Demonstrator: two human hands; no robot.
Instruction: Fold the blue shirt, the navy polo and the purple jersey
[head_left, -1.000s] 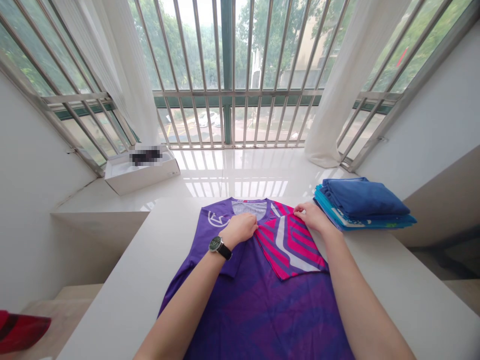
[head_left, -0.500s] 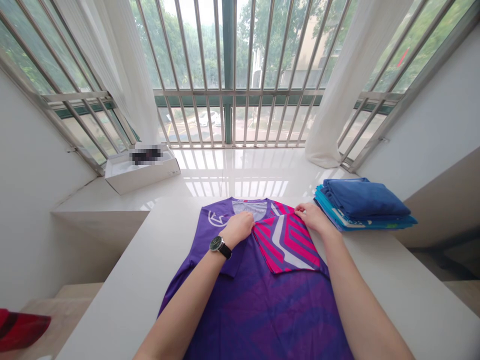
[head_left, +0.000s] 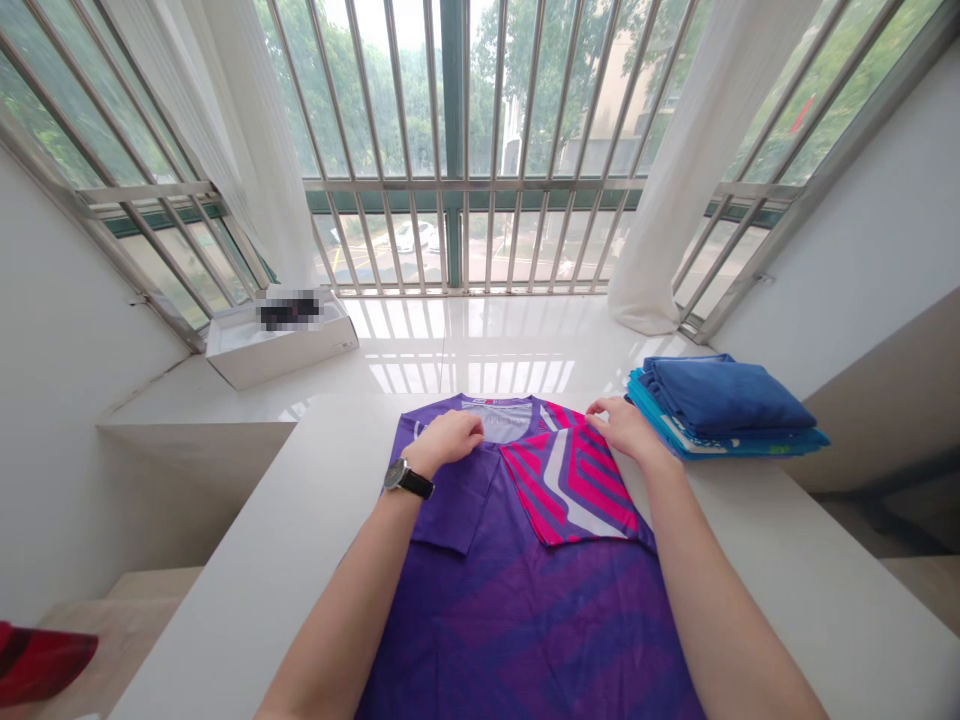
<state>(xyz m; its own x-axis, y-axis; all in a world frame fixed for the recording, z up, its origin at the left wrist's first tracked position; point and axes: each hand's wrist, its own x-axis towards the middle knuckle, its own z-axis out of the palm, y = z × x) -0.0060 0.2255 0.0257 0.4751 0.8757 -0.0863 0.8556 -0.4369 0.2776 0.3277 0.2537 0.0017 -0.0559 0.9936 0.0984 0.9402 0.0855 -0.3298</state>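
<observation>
A purple short-sleeved jersey (head_left: 525,620) lies spread on the white table, its collar at the far end. Both sleeves are folded inward over the chest; the right-hand sleeve (head_left: 574,485) is pink with purple and white stripes, the other plain purple. My left hand (head_left: 450,440), with a black-strapped watch on its wrist, is just over the jersey left of the collar. Its fingers are loosely bent with nothing seen in them. My right hand (head_left: 621,425) has thumb and fingertips together at the right shoulder edge of the jersey; the exact pinch is partly hidden.
A stack of folded blue clothes (head_left: 727,405) lies right of my right hand. On the window ledge at the left stands a white open box (head_left: 285,355) with a blurred-out item. Barred windows and white curtains (head_left: 664,230) rise behind. Something red (head_left: 45,660) is at lower left.
My left hand has let go of the pink sleeve's inner corner and moved left over the purple sleeve. The right hand stays at the shoulder, and the sleeves lie where they were.
</observation>
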